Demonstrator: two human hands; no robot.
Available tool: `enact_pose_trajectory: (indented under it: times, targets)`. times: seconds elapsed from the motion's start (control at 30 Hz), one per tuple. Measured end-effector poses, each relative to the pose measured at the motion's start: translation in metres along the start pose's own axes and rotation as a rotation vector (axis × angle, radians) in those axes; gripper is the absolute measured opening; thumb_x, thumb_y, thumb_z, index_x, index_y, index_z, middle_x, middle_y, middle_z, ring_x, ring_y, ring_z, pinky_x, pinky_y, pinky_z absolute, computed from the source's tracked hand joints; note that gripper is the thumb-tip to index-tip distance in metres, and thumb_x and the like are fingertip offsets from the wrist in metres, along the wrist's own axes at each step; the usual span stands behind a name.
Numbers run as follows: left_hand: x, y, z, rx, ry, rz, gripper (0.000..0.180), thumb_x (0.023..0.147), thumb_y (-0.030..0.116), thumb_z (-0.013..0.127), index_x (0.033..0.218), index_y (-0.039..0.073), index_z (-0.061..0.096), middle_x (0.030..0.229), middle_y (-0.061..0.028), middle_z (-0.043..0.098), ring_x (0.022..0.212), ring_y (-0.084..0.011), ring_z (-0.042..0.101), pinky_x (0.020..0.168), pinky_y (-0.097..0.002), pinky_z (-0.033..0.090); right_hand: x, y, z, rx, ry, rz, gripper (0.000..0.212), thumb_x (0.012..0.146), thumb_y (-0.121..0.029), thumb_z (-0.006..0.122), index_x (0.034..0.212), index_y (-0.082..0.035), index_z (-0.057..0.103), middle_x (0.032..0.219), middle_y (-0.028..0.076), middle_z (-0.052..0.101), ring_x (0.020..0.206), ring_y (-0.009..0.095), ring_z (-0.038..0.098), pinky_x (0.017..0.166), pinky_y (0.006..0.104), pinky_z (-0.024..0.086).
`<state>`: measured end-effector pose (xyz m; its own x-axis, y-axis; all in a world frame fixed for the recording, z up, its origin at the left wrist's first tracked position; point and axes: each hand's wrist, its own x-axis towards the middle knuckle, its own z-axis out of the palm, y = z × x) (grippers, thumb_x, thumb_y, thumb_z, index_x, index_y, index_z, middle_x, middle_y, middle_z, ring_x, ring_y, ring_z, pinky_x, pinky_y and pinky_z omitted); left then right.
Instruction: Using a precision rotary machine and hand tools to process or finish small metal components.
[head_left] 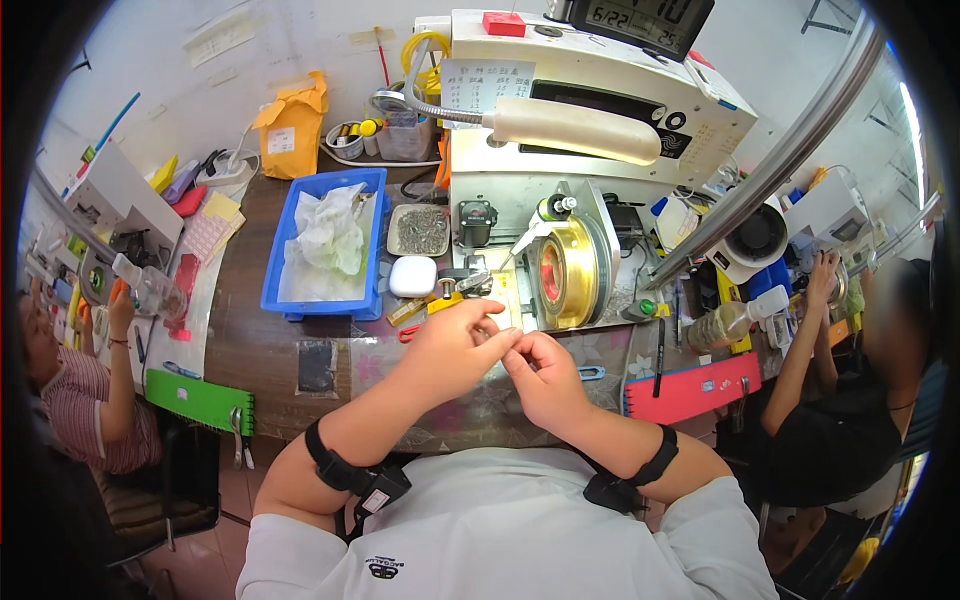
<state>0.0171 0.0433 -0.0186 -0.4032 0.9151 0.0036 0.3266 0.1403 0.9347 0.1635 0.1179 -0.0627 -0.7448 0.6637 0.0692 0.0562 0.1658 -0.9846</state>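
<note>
My left hand point(450, 348) and my right hand point(548, 380) meet in front of a white bench machine point(500, 160). Thumbs and fingers are pinched together at the tips. Whatever lies between them is too small to make out. Just beyond my fingers, a gold-coloured wheel point(572, 275) stands upright on the machine, with a metal arm and clamp parts to its left. A yellow-handled tool point(444, 302) lies beside the back of my left hand. Left of the machine sit a small rounded white case point(413, 276) and a square dish point(420, 230) full of tiny metallic pieces.
A blue tray point(282, 304) holds crumpled translucent sheeting. Over the machine hangs a long lamp point(575, 128). A black pen point(659, 358) and a red board point(690, 390) lie at right; a green board point(200, 402) is at left. Co-workers sit on both sides.
</note>
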Motion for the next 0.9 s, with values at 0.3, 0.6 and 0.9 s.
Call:
enact_pose_trajectory:
  times: [0.3,0.6,0.9]
  targets:
    - [0.003,-0.009,0.002,0.089,0.002,0.192,0.012,0.092,0.01,0.057,0.098,0.0,0.062,0.082,-0.0083,0.063,0.073,-0.0154,0.058,0.068,-0.0284,0.047,-0.018,0.0,-0.024,-0.005,-0.073,0.161,0.023,0.095,-0.024,0.059,0.092,-0.002,0.057,0.072,0.001,0.053,0.062,0.011,0.05,0.057,0.0267,0.043]
    - [-0.007,-0.013,-0.002,0.12,0.068,0.133,0.014,0.091,0.012,0.058,0.097,0.0,0.06,0.086,-0.0154,0.064,0.08,-0.0304,0.062,0.07,-0.0365,0.048,0.01,0.011,-0.015,0.233,-0.177,0.737,0.035,0.098,-0.042,0.048,0.086,-0.01,0.052,0.063,-0.001,0.049,0.051,0.009,0.043,0.046,0.0245,0.034]
    - [-0.006,-0.021,0.002,0.12,0.07,0.128,0.013,0.092,0.012,0.06,0.1,0.001,0.062,0.083,-0.0082,0.063,0.075,-0.0161,0.058,0.069,-0.0289,0.047,0.015,0.014,-0.013,0.237,-0.065,0.653,0.034,0.098,-0.037,0.048,0.079,-0.009,0.052,0.061,0.0,0.05,0.049,0.01,0.044,0.044,0.0247,0.034]
